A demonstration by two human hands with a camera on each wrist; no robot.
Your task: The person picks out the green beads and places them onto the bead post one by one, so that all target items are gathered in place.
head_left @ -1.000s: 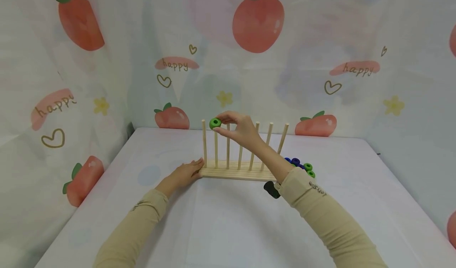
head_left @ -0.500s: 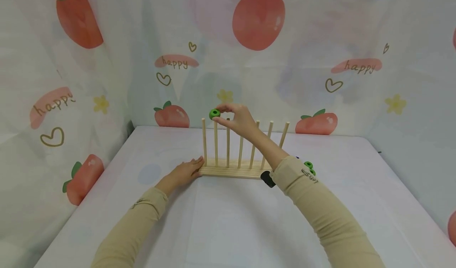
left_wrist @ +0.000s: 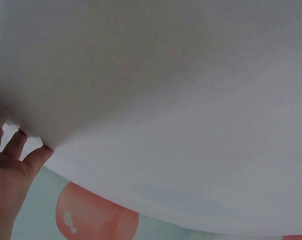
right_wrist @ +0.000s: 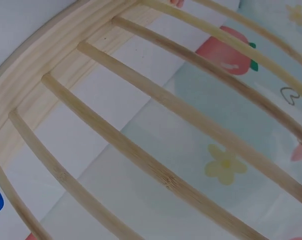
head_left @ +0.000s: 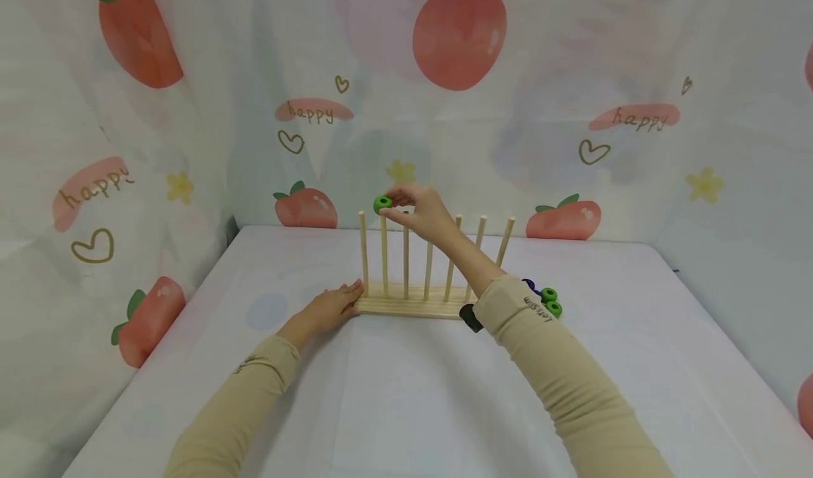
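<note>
My right hand (head_left: 430,217) pinches a green ring-shaped bead (head_left: 379,207) between thumb and fingers. The bead sits right at the top of the second peg (head_left: 384,259) from the left, its hole facing up toward the head camera. That peg belongs to a wooden peg rack (head_left: 406,309) with several upright pegs in a row. My left hand (head_left: 329,310) lies on the table with extended fingertips against the rack's left end. In the left wrist view, the fingers (left_wrist: 37,157) touch the white surface. The right wrist view shows the pegs (right_wrist: 166,182) from close up.
To the right of the rack lie green beads (head_left: 554,309) and a dark blue bead (head_left: 528,284), partly behind the right sleeve (head_left: 540,351). A black piece (head_left: 471,318) shows at the right cuff. Fruit-printed cloth walls (head_left: 356,160) enclose the white table (head_left: 394,407).
My right hand has raised the green bead from just below the second peg's top to the tip, then settled slightly lower. The left hand stays at the rack's end.
</note>
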